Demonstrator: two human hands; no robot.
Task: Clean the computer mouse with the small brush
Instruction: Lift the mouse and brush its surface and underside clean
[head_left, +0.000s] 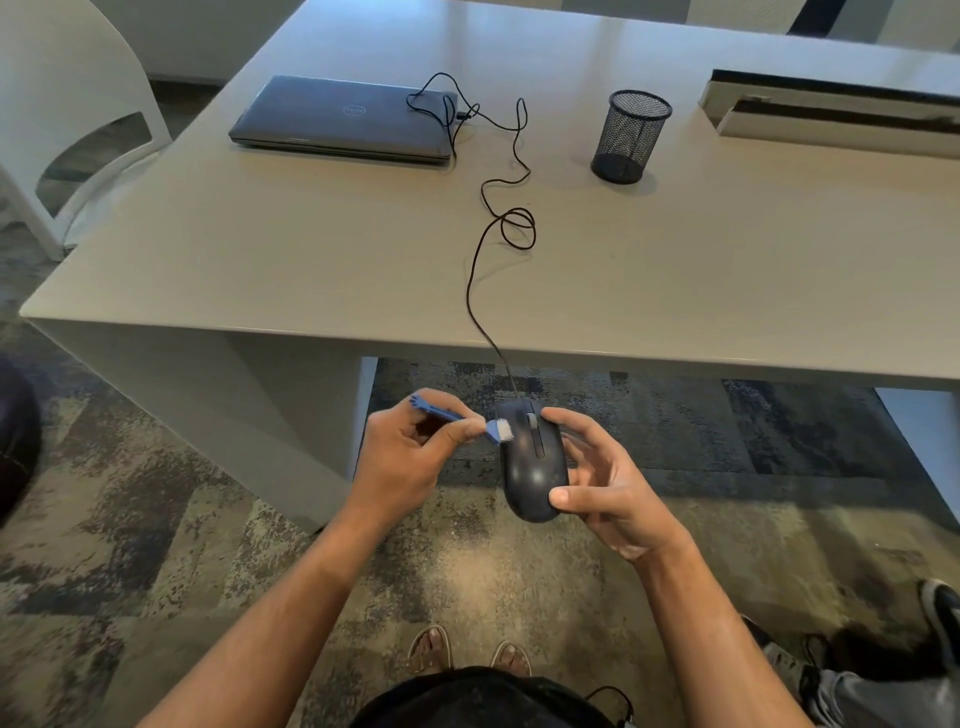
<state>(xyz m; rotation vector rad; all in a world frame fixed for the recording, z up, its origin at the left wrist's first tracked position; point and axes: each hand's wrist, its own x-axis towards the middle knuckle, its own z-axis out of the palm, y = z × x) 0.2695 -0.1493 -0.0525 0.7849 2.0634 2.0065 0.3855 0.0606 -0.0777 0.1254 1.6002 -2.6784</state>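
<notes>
Head view: mouse held in mid-air, brush at its front edge

Head view shows the right hand (602, 483) grasping the dark mouse (532, 462) off the worktop (260, 249), thumb at its rear and fingers along its far side, above the carpet. The left hand (405, 457) pinches a small blue brush (467, 422), its white bristles touching the mouse's front left edge. The grip looks light, so a firm stroke could probably push the mouse out of it. The cable (483, 270) runs up over the worktop edge to the laptop (345, 117); pulling the mouse further away may tug the plug. Loosened dust could fall into the wheel slot.
</notes>
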